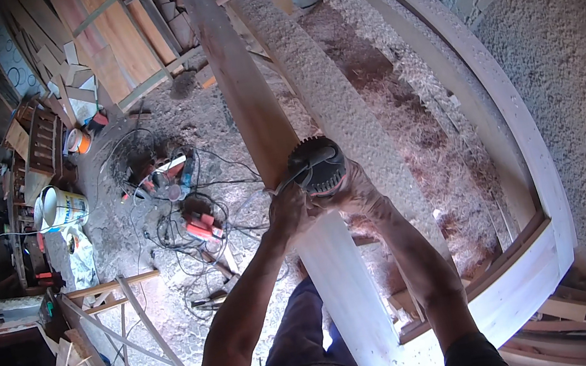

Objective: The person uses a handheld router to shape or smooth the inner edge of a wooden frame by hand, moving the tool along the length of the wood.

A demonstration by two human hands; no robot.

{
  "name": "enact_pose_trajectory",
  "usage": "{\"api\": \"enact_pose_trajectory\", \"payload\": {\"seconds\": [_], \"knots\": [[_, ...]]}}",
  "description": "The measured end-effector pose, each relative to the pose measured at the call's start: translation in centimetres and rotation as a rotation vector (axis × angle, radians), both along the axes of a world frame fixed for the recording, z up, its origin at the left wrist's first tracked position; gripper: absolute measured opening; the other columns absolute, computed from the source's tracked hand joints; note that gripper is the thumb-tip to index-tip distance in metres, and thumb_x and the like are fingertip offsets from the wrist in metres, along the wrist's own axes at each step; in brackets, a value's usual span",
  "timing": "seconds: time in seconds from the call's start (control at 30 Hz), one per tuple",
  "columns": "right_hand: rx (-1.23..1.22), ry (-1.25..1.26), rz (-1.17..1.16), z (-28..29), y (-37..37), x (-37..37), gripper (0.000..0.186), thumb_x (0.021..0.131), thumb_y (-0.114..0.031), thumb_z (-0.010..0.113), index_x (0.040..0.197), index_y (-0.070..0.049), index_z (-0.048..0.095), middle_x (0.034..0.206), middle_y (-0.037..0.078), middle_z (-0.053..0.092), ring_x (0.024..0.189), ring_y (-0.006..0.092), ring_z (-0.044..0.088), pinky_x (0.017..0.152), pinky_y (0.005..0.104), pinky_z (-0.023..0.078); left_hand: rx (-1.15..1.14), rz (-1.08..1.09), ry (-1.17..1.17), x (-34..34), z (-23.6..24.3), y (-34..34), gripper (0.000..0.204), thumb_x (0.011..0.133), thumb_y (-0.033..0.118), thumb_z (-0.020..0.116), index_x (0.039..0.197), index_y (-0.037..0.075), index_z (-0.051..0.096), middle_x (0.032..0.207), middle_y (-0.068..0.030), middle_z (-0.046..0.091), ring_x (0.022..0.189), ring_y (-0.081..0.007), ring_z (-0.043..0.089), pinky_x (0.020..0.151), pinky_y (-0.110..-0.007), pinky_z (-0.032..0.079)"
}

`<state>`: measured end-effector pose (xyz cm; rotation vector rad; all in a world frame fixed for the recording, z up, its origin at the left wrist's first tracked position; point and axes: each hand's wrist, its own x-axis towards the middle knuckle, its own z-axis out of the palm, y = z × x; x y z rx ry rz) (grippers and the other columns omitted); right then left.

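Observation:
A corded router (317, 166) with a round, black, ribbed top stands on a long wooden plank (246, 90). My left hand (291, 210) wraps around its near left side, where a dark cord runs off to the left. On the other side my right hand (358, 194) closes around the tool's body. The tool's base and bit are hidden beneath its housing and my hands. The plank belongs to a large wooden frame whose curved-looking outer rail (530, 166) runs along the right.
Wood shavings (406, 117) and dust lie thick inside the frame and on the floor. To the left are tangled cables, a red power tool (203, 227), white buckets (63, 208) and a wooden trestle (126, 319). Wooden panels (109, 35) lie at the far left.

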<state>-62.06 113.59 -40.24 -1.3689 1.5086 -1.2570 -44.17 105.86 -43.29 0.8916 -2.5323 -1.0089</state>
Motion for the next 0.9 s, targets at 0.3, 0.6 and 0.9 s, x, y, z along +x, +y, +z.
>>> {"api": "enact_pose_trajectory", "payload": {"seconds": [0.3,0.6,0.9], "knots": [[-0.062,-0.159,0.015,1.2,12.2,3.1,0.086,0.064,-0.019,0.099,0.136,-0.009,0.055,0.126,0.007,0.069,0.115,0.0181,0.067,0.104,0.0340,0.053,-0.248,-0.108,-0.112,4.7,-4.2,10.8,0.091,0.075,0.040,0.092,0.148,0.004,0.052,0.148,-0.0188,0.055,0.136,-0.0381,0.053,0.116,-0.052,0.041],[-0.031,-0.075,0.005,0.2,18.4,4.3,0.090,0.062,-0.026,0.101,0.137,-0.008,0.054,0.130,0.010,0.067,0.120,0.0223,0.067,0.106,0.0362,0.053,-0.139,-0.096,-0.125,5.5,-2.7,17.8,0.080,0.079,0.035,0.090,0.146,0.009,0.055,0.143,-0.0164,0.060,0.129,-0.0345,0.060,0.108,-0.048,0.050],[-0.057,-0.086,0.045,0.8,21.4,5.1,0.087,0.070,-0.016,0.098,0.144,-0.007,0.054,0.139,0.008,0.065,0.127,0.0190,0.064,0.114,0.0353,0.051,0.040,0.026,-0.047,6.2,-1.7,21.8,0.079,0.079,0.038,0.090,0.145,0.010,0.056,0.142,-0.0162,0.061,0.128,-0.0341,0.062,0.109,-0.047,0.052]]}}
